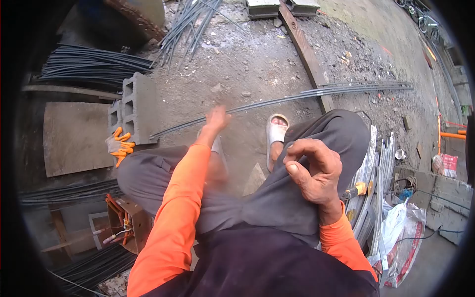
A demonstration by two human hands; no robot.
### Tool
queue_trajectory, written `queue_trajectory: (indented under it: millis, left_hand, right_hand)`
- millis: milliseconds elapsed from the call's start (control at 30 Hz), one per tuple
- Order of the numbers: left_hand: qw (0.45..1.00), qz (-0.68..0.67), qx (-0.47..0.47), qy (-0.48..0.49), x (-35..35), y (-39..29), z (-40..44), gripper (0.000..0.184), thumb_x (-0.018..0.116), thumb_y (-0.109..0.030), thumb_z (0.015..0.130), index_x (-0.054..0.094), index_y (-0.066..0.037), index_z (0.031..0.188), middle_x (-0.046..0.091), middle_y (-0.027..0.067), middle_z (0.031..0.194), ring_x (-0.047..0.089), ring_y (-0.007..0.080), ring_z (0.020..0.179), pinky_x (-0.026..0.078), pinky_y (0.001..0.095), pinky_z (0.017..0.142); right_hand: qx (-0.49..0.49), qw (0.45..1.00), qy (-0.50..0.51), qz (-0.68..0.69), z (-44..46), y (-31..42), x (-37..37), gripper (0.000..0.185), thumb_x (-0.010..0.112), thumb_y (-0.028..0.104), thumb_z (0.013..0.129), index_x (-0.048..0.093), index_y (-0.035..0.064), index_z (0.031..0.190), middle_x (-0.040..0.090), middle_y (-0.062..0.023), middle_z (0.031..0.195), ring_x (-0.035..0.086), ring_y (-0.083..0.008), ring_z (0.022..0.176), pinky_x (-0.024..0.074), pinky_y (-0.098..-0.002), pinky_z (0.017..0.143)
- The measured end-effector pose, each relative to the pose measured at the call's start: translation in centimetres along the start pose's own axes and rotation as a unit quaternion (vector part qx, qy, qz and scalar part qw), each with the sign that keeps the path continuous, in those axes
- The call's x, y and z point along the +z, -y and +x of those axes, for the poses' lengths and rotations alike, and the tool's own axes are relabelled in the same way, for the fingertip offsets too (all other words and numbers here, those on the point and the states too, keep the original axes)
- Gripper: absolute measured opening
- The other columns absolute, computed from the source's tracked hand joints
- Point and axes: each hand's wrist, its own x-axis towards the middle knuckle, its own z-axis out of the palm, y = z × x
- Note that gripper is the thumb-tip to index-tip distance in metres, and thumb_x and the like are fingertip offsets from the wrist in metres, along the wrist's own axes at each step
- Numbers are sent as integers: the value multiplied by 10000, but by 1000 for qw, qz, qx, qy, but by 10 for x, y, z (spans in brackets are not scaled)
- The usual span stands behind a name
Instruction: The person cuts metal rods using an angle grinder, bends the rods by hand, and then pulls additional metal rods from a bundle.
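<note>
Head view: I see left hand [216, 119] blurred at centre, grip unclear, near rods [267, 102] a plank [303, 52] likely raises; right hand [320, 173] half-curled, seemingly empty.

Room runs between left blocks [144, 111] and plank [305, 54]; rods [267, 102] bar near side.

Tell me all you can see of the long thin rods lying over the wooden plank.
The long rods are slim, grey and metal-looking, gently bowed and bunched side by side, with uneven ends at the far right. They stretch from beside the concrete blocks, above the gritty ground and over the plank. The blurred left hand is at them; whether it touches is unclear.
</note>
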Motion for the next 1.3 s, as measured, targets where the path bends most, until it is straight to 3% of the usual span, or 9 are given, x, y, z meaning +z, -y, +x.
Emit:
queue_trajectory:
  millis: [367,533,767,900,933,967,1067,1133,1300]
  left_hand:
    - [997,73,-22,11,32,8,28,388,670,-382,941,647,-89,1196,598,169,1320,534,375,1273,377,728,980]
    - [998,-14,-51,17,16,13,39,354,786,-396,841,741,-100,1031,722,141,1098,656,335,1104,433,630,960]
    - [998,-38,47,-34,1,17,28,416,706,-433,892,714,-20,939,701,211,916,671,375,909,491,482,802]
    - [994,-57,97,-11,-42,-2,1,468,632,-439,941,689,23,899,651,245,779,642,383,748,487,453,713]
    - [993,-49,107,-10,-54,-8,-6,477,617,-438,951,686,30,892,638,250,749,633,384,712,486,446,696]
    - [991,-49,121,-2,-65,-14,-10,491,609,-445,955,687,34,883,631,251,739,628,377,697,484,446,689]
    - [988,-32,148,21,-103,-26,-23,530,587,-464,966,691,43,850,609,250,702,617,342,656,478,444,668]
    - [989,-6,144,32,-131,-32,-36,554,577,-475,971,693,45,819,591,243,670,615,302,634,473,441,651]
    - [991,51,118,37,-195,-48,-89,607,568,-509,992,688,46,776,542,137,577,544,188,587,459,390,605]
  right_hand:
    - [-6,1000,-11,1,-6,-3,-23,213,784,55,833,664,-18,994,674,-68,779,672,-134,675,521,-239,634]
    - [33,999,-9,13,-6,1,-24,245,797,81,797,664,-49,956,688,-105,792,652,-178,671,513,-306,670]
    - [-50,996,4,70,-12,17,-53,326,839,198,811,670,-27,976,711,-121,812,660,-198,672,543,-370,693]
    - [-180,958,-166,150,-12,-1,-96,345,547,299,1037,561,-21,1168,623,-123,892,614,-198,776,492,-389,701]
    - [-164,950,-211,160,-7,-13,-115,368,491,312,1060,571,-27,1177,612,-136,988,603,-185,834,475,-369,723]
    - [-138,932,-317,108,10,-28,-125,300,463,209,1070,599,-57,1105,610,-133,857,619,-207,722,518,-337,686]
    - [-22,934,-356,-10,43,-120,-149,261,578,245,1037,653,0,1088,679,-76,919,627,-127,788,532,-282,711]
    - [75,934,-335,-100,63,-168,-143,294,662,324,981,674,30,1000,683,-40,831,633,-143,742,531,-308,695]
    - [189,948,-160,-199,131,-241,-107,441,634,453,951,660,18,1019,724,-180,986,702,-323,928,541,-431,806]
